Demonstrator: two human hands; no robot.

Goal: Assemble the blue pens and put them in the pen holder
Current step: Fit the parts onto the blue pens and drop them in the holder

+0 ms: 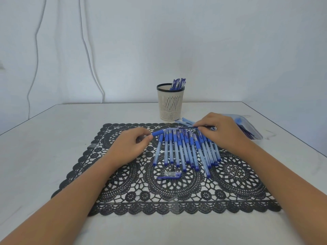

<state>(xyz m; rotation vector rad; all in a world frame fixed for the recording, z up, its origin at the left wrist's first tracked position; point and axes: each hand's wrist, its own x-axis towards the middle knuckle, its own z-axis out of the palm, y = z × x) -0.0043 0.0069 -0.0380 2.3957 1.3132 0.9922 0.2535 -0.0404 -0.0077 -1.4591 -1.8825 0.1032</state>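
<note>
A row of several blue pen barrels lies on the black lace placemat. Above the row I hold one pen crosswise. My left hand pinches its blue grip end, and my right hand pinches a thin dark refill that runs into the barrel. A loose blue cap and a small dark tip piece lie on the mat in front of the row. The cream mesh pen holder stands behind the mat with several blue pens in it.
A clear plastic tray with more blue parts sits at the right, behind my right hand. A few pen parts lie beside the holder's base. The white table ends at a wall with hanging cables.
</note>
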